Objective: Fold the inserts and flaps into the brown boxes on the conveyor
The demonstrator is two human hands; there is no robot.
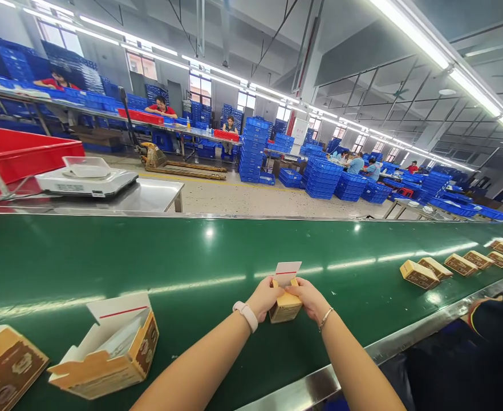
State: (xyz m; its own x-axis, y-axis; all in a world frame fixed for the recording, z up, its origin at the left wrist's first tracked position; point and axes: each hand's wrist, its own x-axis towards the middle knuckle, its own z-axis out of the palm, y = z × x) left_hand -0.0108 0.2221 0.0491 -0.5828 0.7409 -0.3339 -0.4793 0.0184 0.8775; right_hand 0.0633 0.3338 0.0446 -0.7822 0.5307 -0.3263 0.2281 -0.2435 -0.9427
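Both of my hands grip a small yellow-and-brown carton (pixel 286 311) over the green conveyor belt (pixel 217 365). Its white top flap (pixel 287 273), with a red strip across it, stands raised at the far side. My left hand (pixel 265 298) closes on the carton's left side, thumb on top. On the right side, my right hand (pixel 310 298) holds it the same way. To the left, an open carton (pixel 106 374) shows pale packets inside and a similar red-striped flap. Part of another carton (pixel 9 368) is at the lower left edge, its top mostly out of frame.
Several cartons (pixel 419 275) with closed tops sit on the belt at right. A person's dark sleeve (pixel 497 325) is at the lower right. Beyond the belt are a white scale (pixel 86 177), a red bin (pixel 20 157), a pallet jack (pixel 183 165) and stacked blue crates (pixel 252 149).
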